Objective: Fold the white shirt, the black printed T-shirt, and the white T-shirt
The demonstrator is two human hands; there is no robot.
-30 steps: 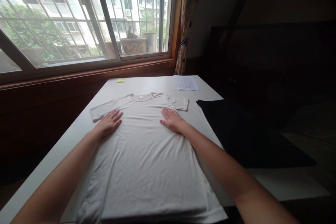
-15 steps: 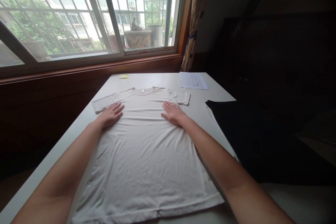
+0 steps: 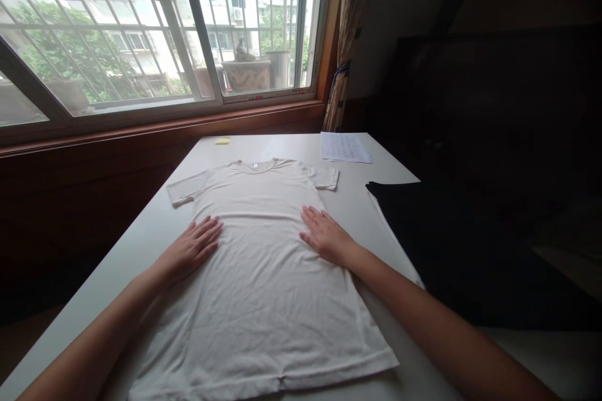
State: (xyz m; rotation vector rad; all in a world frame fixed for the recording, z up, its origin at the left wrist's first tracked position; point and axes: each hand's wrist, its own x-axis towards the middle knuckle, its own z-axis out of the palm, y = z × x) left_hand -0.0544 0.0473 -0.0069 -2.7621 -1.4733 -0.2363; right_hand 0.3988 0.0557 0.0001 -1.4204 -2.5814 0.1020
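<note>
**Both hands flat on a spread T-shirt**

The left hand (image 3: 190,249) lies palm down with its fingers (image 3: 209,230) extended and slightly apart, gripping nothing, on the left edge of the beige T-shirt (image 3: 258,276). The right hand (image 3: 327,237) lies the same way, fingers (image 3: 313,219) spread and flat, on the right side of the shirt body. The T-shirt lies face up and spread along the middle of the white counter (image 3: 136,244), collar toward the window (image 3: 155,31). Both forearms reach forward from the near edge. A dark cloth (image 3: 423,225) lies just right of the shirt. A printed sheet (image 3: 343,147) and a yellow sticky note (image 3: 222,140) lie at the far end.
</note>
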